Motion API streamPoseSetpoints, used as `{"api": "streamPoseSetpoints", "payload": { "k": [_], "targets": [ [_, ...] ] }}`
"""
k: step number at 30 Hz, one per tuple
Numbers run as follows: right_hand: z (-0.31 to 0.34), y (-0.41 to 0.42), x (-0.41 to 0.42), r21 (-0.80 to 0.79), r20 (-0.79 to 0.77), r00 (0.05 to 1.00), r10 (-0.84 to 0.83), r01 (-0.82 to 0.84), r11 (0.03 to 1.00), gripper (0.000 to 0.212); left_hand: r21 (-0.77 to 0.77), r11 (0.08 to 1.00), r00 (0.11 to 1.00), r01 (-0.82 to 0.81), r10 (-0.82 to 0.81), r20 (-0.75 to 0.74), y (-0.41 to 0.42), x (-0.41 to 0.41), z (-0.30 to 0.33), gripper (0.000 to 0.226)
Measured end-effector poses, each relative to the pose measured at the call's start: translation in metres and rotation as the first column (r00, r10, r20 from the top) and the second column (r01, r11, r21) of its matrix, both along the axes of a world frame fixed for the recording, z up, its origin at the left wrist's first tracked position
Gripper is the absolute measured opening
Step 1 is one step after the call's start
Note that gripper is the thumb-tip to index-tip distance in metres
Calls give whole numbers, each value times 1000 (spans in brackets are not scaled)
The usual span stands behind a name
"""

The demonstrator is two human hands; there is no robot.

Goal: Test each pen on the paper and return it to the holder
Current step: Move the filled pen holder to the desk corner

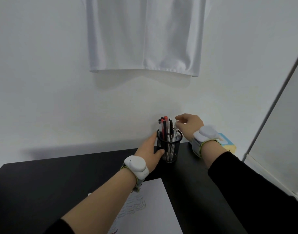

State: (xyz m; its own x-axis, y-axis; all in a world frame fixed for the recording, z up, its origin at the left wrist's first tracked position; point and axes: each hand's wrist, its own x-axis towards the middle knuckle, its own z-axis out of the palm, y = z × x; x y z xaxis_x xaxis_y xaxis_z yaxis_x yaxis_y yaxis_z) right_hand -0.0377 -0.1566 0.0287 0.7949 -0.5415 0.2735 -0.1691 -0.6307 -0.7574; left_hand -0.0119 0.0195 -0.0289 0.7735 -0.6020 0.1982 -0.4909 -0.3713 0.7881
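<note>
A black mesh pen holder (pixel 171 149) stands at the far edge of the black desk (pixel 43 183), against the wall. Several pens (pixel 166 128) with red and black caps stick up out of it. My left hand (pixel 150 152) grips the holder's left side, thumb across its front. My right hand (pixel 189 124) hovers over the holder's right rim and pinches the top of a pale, clear pen (pixel 175 130) that stands in the holder. A white sheet of paper (pixel 153 208) with wavy scribbled lines lies on the desk near me, partly under my left forearm.
A yellow and blue box (pixel 227 142) sits on the desk behind my right wrist. A white cloth (pixel 144 39) hangs on the wall above. A white panel (pixel 280 124) with a grey edge stands at the right.
</note>
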Motion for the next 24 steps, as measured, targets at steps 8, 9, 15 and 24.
{"api": "streamPoseSetpoints", "payload": {
  "k": [8, 9, 15, 24],
  "targets": [
    [0, 6, 12, 69, 61, 987, 152, -156, 985, 32, -23, 1000, 1000, 6, -7, -19, 2, 8, -6, 70],
    [-1, 7, 14, 64, 40, 981, 192, -195, 979, 40, -30, 1000, 1000, 6, -7, -30, 2, 8, -7, 70],
    [1, 17, 20, 108, -32, 904, 426, -421, 901, 71, -88, 996, 995, 7, -16, -102, 2, 8, -8, 68],
    [-6, 16, 34, -215, -73, 950, 303, -311, 926, 33, -134, 991, 988, -24, 3, -154, 5, 6, -17, 72]
  ]
}}
